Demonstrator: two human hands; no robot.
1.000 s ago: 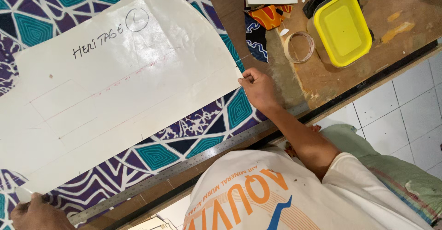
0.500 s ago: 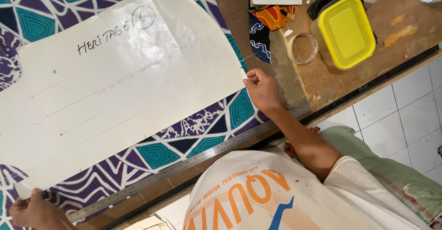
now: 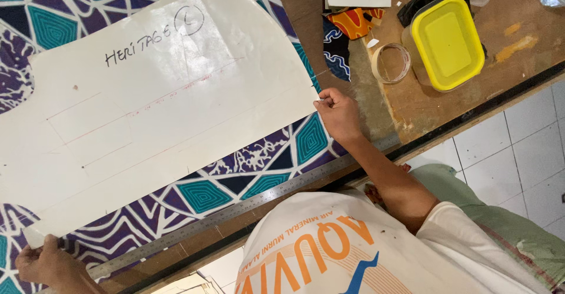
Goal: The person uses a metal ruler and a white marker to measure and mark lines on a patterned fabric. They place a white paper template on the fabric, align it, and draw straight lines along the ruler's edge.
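Bridging left grip [image 3: 44, 263] (and right [image 3: 336, 113]): pattern [image 3: 159, 117]

your large white paper pattern [image 3: 159, 105], glossy, marked with handwriting and faint red and pencil lines, lies flat and slanted across the purple-and-teal geometric printed fabric [image 3: 253, 164]; you pinch its right-hand corner and its lower-left corner. the fabric is spread flat beneath it on the table.

The single head camera looks steeply down from close above onto the surface [image 3: 518, 41] and the person's chest.
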